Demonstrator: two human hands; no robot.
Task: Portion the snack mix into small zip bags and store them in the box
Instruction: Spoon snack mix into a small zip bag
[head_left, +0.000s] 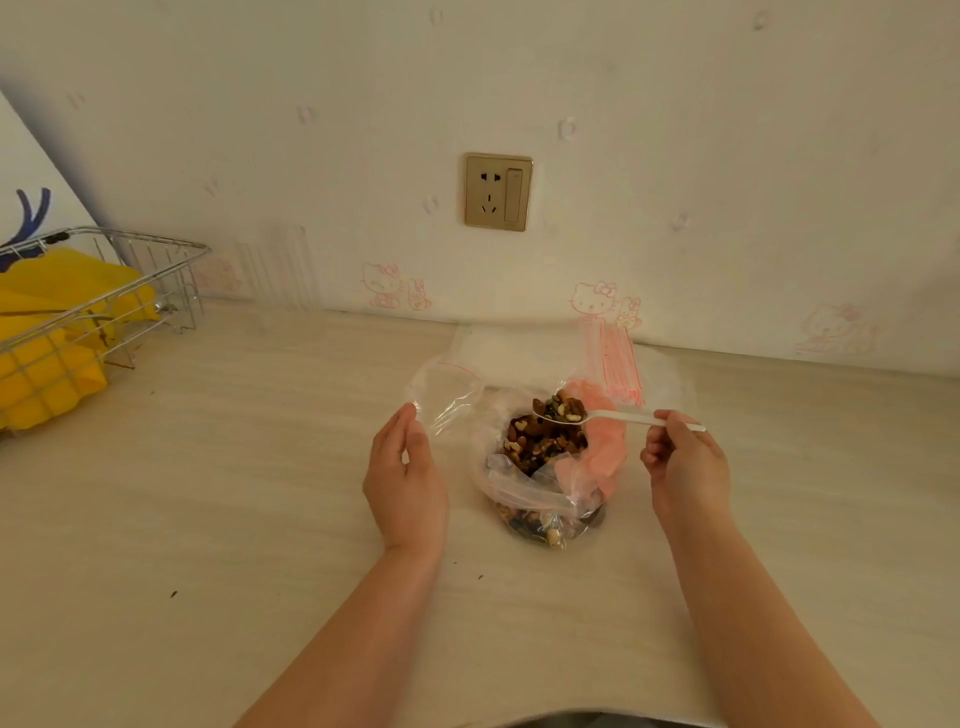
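Observation:
A large clear and pink plastic bag (592, 457) of snack mix (540, 441) stands open in the middle of the pale counter (260, 493). My right hand (685, 462) grips the handle of a white plastic spoon (623, 417) whose bowl, heaped with nuts, hovers over the bag's mouth. My left hand (405, 478) pinches the edge of a small clear zip bag (447, 389) with a red seal line, held just left of the big bag. A stack of small zip bags (615, 364) with red seal lines lies behind, near the wall.
A wire basket (104, 291) holding yellow items (57, 332) stands at the far left of the counter. The wall behind carries a gold power socket (497, 191). A few crumbs (173, 593) dot the counter in front.

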